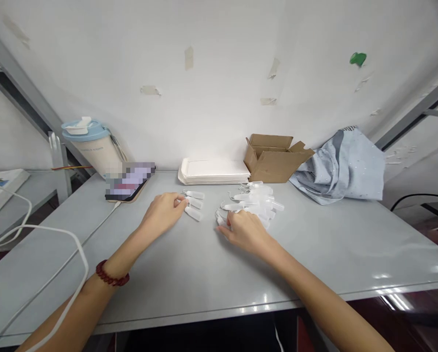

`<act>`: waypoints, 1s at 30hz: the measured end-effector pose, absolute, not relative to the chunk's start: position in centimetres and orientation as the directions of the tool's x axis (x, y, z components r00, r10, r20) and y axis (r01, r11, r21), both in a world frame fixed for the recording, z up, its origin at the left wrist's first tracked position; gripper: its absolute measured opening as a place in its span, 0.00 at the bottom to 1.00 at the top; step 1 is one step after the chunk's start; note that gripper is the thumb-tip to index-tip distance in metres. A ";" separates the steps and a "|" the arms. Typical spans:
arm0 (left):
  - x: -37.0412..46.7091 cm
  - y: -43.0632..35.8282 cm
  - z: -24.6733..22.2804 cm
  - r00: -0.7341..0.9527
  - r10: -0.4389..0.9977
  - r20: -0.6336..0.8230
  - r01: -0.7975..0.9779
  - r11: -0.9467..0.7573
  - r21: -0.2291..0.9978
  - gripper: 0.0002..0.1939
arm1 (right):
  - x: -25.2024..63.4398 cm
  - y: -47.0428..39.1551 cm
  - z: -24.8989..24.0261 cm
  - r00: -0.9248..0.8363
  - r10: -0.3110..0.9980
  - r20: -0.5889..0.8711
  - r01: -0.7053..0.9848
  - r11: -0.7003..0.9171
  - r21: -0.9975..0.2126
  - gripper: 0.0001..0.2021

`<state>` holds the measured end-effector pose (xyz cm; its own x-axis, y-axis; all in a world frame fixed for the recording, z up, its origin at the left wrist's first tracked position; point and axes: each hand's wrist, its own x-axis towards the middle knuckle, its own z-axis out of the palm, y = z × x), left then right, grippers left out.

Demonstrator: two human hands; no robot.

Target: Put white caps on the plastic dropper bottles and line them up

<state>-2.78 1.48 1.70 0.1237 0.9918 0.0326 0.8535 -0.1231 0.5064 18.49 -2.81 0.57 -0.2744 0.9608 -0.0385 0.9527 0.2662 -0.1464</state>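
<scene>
So picture the tabletop (pixel 189 274) as a clock, with 12 over at the wall (pixel 219 117). The little white tubes are in two spots. Three tubes (pixel 193 213) sit at 11 o'clock, laid out one past the other with their ends pointing roughly toward 3. The rest make a messy pile (pixel 263 201) around 1 o'clock, overlapping every which way, with thin pale strings poking out on the 9 o'clock side.

Left hand (pixel 164 212) is at 10, thumb and finger close together right at the string end of the three. Honestly can't tell if it's pinching one or only touching. Right hand (pixel 246 227) is at 2, over the near edge of the pile, fingers curled with the thumb stretched toward 9. There's a tube end right by the thumb and finger, but I can't tell if it's gripped, and the hand hides that part of the pile.

Dead on 12 is a flat white stack (pixel 215 172), with an opened cardboard box (pixel 277 166) just beside it at 1, flaps up. Bunched light blue fabric (pixel 345 171) sits at 2. Out at 10 there's a phone (pixel 131 181) plugged into a white cable (pixel 94 227), and a cream cup (pixel 96 151) with a blue lid right behind it. Dark red bead bracelet (pixel 112 277) on the left wrist too.
</scene>
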 end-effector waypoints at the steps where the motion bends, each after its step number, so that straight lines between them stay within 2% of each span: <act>1: -2.7 1.4 1.7 0.123 0.992 0.038 0.850 -0.125 0.511 0.19 | 18.5 -2.8 0.6 -0.278 0.959 -0.048 0.952 0.269 -0.144 0.14; 10: -2.3 1.2 1.4 0.150 0.984 0.100 0.813 -0.181 0.553 0.17 | 18.4 -2.9 0.5 -0.316 0.948 -0.037 0.938 0.306 -0.166 0.13; 14: -2.1 1.0 1.5 0.196 0.975 0.101 0.763 -0.216 0.609 0.16 | 18.6 -2.7 0.5 -0.298 0.954 0.027 0.905 0.291 -0.311 0.12; 19: -1.6 0.4 2.0 0.306 0.952 0.020 0.623 -0.216 0.752 0.18 | 18.7 -2.6 0.7 -0.310 0.946 0.095 0.798 0.313 -0.515 0.10; 24: -1.3 0.0 2.3 0.374 0.927 -0.032 0.542 -0.191 0.818 0.19 | 18.7 -2.8 0.8 -0.341 0.931 0.128 0.726 0.348 -0.593 0.11; 30: -1.4 0.2 2.2 0.435 0.897 -0.076 0.490 -0.166 0.856 0.15 | 18.7 -2.8 0.8 -0.351 0.925 0.142 0.687 0.358 -0.632 0.11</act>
